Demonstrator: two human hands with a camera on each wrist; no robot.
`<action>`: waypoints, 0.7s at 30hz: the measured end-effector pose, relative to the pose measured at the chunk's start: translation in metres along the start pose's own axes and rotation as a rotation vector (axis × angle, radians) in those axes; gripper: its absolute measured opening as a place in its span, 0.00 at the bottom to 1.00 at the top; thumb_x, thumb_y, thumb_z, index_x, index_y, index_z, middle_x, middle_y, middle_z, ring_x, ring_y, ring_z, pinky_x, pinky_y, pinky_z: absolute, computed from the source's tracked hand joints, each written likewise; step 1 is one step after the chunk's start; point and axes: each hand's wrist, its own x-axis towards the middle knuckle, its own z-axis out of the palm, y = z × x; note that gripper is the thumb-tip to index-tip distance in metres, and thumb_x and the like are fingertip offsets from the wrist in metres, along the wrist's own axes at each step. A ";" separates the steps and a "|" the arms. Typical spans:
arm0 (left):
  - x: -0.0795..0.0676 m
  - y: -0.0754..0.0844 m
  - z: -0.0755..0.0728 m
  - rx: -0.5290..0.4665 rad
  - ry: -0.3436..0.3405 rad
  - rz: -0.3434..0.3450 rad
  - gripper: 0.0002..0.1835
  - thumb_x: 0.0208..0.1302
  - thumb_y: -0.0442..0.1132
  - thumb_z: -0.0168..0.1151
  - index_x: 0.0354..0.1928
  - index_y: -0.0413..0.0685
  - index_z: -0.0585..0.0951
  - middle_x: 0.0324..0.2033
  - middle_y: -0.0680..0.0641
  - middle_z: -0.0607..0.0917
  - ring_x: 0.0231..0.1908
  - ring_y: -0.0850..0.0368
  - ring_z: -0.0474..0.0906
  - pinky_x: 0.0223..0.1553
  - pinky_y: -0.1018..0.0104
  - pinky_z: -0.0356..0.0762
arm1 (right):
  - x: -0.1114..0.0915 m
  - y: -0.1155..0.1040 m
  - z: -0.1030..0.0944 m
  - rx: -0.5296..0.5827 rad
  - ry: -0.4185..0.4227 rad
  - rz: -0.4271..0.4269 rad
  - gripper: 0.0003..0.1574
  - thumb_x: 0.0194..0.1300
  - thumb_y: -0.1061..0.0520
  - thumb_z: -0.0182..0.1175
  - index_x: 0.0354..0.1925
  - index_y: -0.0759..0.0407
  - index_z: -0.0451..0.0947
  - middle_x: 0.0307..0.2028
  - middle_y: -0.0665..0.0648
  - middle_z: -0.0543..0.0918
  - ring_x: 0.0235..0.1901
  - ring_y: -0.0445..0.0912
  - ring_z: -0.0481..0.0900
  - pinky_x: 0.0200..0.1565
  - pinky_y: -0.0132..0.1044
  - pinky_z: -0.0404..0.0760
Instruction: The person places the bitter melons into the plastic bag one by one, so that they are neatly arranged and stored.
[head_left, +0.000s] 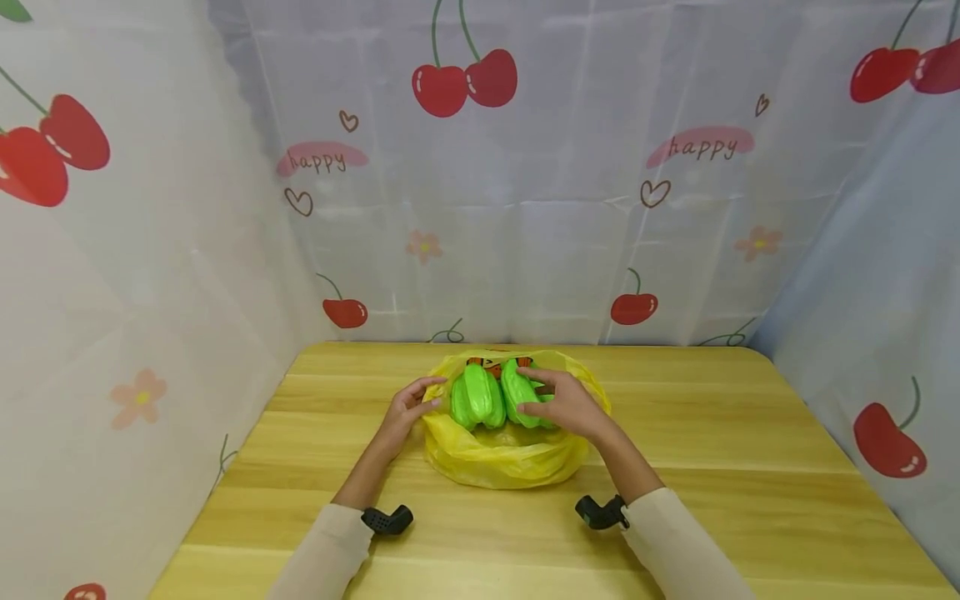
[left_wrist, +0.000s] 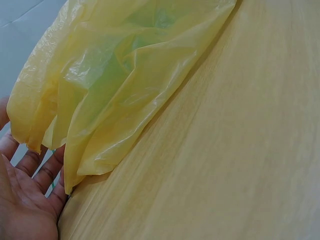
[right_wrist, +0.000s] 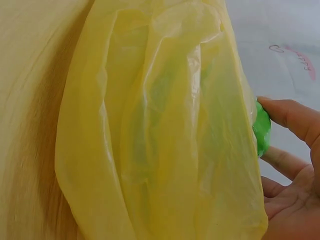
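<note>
A yellow plastic bag (head_left: 491,467) sits on the table with its mouth spread wide. Inside it lie two glossy green, deeply ribbed star fruits, the left star fruit (head_left: 478,396) and the right star fruit (head_left: 519,396). My right hand (head_left: 566,407) reaches over the bag's right rim and grips the right one between thumb and fingers; in the right wrist view a bit of its green side (right_wrist: 261,130) shows past the bag. At the left rim is my left hand (head_left: 405,410), its loosely extended fingers (left_wrist: 47,170) against the bag's edge, partly hidden behind the plastic.
Behind the fruits, an orange patch with dark marks (head_left: 491,365) shows at the bag's far side. The wooden table (head_left: 697,467) is bordered by a white curtain (head_left: 525,250) printed with cherries. Black wrist devices (head_left: 388,520) are on both forearms.
</note>
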 end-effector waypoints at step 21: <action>0.001 0.000 -0.001 -0.063 -0.008 -0.002 0.23 0.73 0.27 0.56 0.67 0.25 0.70 0.67 0.27 0.69 0.74 0.37 0.55 0.77 0.49 0.40 | 0.021 -0.002 0.014 -0.042 0.033 0.033 0.39 0.64 0.53 0.71 0.71 0.56 0.72 0.69 0.63 0.73 0.58 0.63 0.78 0.54 0.55 0.81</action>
